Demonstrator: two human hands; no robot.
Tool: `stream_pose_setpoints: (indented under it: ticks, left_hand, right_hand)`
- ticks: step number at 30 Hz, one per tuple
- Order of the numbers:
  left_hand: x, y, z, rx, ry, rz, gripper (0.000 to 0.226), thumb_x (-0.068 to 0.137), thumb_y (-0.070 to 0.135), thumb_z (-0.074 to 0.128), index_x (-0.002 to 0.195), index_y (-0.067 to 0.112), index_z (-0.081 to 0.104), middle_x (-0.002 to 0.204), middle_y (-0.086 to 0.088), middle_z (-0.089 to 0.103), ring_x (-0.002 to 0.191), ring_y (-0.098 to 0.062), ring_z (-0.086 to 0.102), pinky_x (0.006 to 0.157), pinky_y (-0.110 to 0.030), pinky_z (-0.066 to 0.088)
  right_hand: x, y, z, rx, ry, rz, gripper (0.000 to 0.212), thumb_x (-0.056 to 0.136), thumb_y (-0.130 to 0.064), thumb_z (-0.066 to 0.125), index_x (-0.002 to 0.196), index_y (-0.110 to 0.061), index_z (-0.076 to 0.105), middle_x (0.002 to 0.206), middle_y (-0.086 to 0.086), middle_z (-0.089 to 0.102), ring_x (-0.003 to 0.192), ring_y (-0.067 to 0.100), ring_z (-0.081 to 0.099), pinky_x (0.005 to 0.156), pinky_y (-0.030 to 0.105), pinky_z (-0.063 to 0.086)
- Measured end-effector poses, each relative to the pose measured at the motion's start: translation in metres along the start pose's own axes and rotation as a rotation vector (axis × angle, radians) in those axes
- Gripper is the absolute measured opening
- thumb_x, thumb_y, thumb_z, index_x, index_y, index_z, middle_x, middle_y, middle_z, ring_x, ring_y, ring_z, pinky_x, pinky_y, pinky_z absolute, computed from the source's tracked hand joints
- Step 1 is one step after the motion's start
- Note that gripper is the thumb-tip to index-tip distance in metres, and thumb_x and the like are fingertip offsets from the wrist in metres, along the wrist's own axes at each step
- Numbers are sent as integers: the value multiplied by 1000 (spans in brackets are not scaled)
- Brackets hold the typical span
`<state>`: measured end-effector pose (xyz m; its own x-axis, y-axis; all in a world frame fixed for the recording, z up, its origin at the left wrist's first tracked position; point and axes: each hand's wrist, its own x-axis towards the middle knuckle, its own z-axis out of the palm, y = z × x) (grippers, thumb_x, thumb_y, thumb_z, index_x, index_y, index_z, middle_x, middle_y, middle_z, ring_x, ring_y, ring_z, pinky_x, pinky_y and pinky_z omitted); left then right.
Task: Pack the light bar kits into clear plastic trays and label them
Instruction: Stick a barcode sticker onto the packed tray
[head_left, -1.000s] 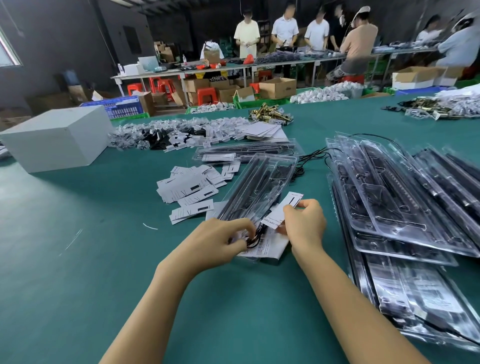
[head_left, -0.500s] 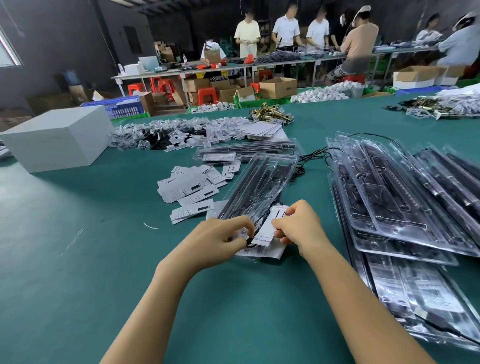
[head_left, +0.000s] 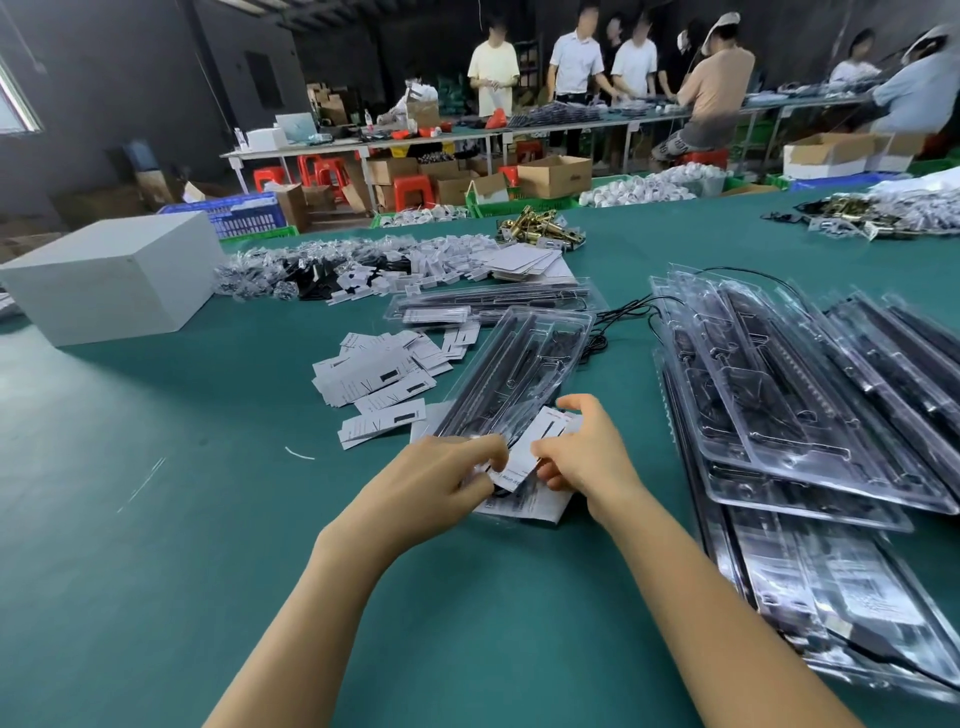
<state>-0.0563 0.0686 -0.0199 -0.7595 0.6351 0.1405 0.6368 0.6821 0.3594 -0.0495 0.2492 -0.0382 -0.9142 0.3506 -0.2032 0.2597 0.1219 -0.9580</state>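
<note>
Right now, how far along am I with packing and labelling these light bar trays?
Done, by the look of it: a stack of filled clear trays lies on the right. In hand: both hands, left hand and right hand, pinch a white label at the near end of the tray in front. Left: loose labels lie spread beside it, so more trays probably follow.

Even light, glare, warped edges
</note>
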Motion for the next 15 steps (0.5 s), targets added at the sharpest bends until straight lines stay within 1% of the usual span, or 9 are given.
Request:
stream_pose_setpoints:
  ticks: [1, 3, 4, 6, 8, 10, 12, 13, 15]
  left_hand:
    - [0, 2, 1, 16, 21, 7, 17, 90, 20, 44, 98, 33, 53, 84, 9, 55, 71, -9, 48, 64, -30, 41]
    - [0, 5, 4, 94, 51, 2, 20, 95, 23, 42, 107, 28, 56, 106, 7, 53, 84, -19, 54, 73, -34, 46]
    - [0, 8, 7, 151, 55, -19, 23, 96, 25, 40, 112, 25, 56, 112, 4, 51, 87, -24, 56, 75, -36, 47]
    - [2, 12, 15, 301, 49, -37, 28, 98, 26, 36, 117, 19, 54, 118, -1, 47, 84, -33, 57, 72, -40, 48]
    - [2, 16, 19, 394, 61, -29, 32, 98, 27, 34, 121, 18, 54, 123, -4, 47, 80, -37, 59, 67, -40, 48]
    - [-1, 18, 18, 369, 113, 21, 35, 95, 22, 40, 123, 17, 59, 121, -9, 55, 72, -38, 61, 61, -39, 51]
    - [-4, 21, 15, 313, 167, 70, 35, 88, 17, 46, 117, 12, 66, 113, -15, 63, 64, -39, 62, 53, -39, 52]
    - [-3, 23, 16, 317, 159, 50, 34, 89, 18, 45, 116, 12, 66, 115, -14, 62, 66, -39, 62, 54, -38, 52]
    - [-1, 28, 23, 397, 83, -61, 30, 95, 23, 38, 111, 12, 62, 126, -8, 52, 76, -37, 61, 59, -36, 47]
  right_hand:
    - [0, 1, 1, -51, -7, -27, 48, 79, 4, 53, 118, -24, 51, 72, 9, 63, 46, 15, 55, 40, 19, 42]
    - [1, 3, 1, -152, -31, -72, 56, 77, 2, 47, 122, -28, 58, 71, 5, 62, 49, 17, 53, 38, 19, 39]
    - [1, 4, 1, -201, -40, -93, 59, 75, 1, 45, 123, -31, 59, 70, 3, 61, 51, 18, 53, 38, 20, 39]
    - [1, 4, 0, -286, -50, -122, 62, 74, 1, 42, 123, -32, 60, 69, 2, 61, 53, 21, 54, 40, 24, 45]
    - [1, 3, -1, -325, -50, -128, 62, 74, 1, 41, 121, -33, 62, 70, 1, 61, 52, 22, 55, 45, 27, 51]
    - [2, 3, -2, -328, -43, -124, 61, 73, 1, 42, 118, -32, 65, 70, 1, 62, 51, 21, 56, 47, 27, 53]
    - [2, 3, -3, -308, -42, -113, 60, 73, 2, 43, 117, -32, 66, 66, 0, 63, 47, 15, 56, 44, 25, 52]
    - [2, 3, -3, -298, -44, -106, 59, 73, 2, 43, 117, -31, 66, 63, -1, 62, 44, 11, 55, 43, 23, 50]
    - [3, 4, -3, -291, -50, -98, 59, 74, 3, 43, 116, -30, 67, 58, -2, 59, 40, 8, 53, 41, 21, 47]
